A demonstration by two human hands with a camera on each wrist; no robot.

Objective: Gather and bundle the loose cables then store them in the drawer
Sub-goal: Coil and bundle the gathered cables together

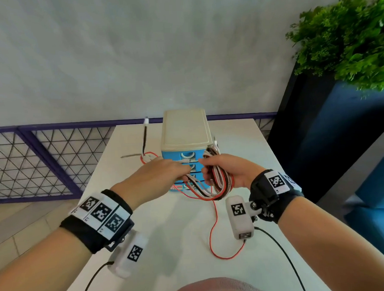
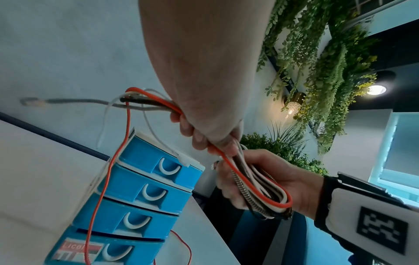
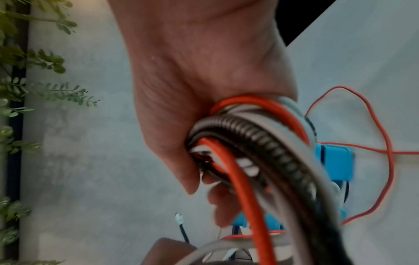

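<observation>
A looped bundle of cables (image 1: 219, 179) in red, white, black and braided grey hangs in front of the blue drawer unit (image 1: 186, 145). My right hand (image 1: 229, 170) grips the loops in its fist (image 3: 204, 143). My left hand (image 1: 159, 175) holds the free strands (image 2: 158, 104) that run out of the bundle, fingers curled round them. A thin red cable (image 1: 214, 234) trails from the bundle down onto the white table (image 1: 180, 245). All drawers (image 2: 140, 197) of the unit look closed.
A black cable with a white plug (image 1: 145, 134) and a small red loop (image 1: 147, 157) lie on the table left of the drawer unit. A wire fence (image 1: 44, 156) borders the table's left. A dark planter with green plants (image 1: 347, 50) stands right.
</observation>
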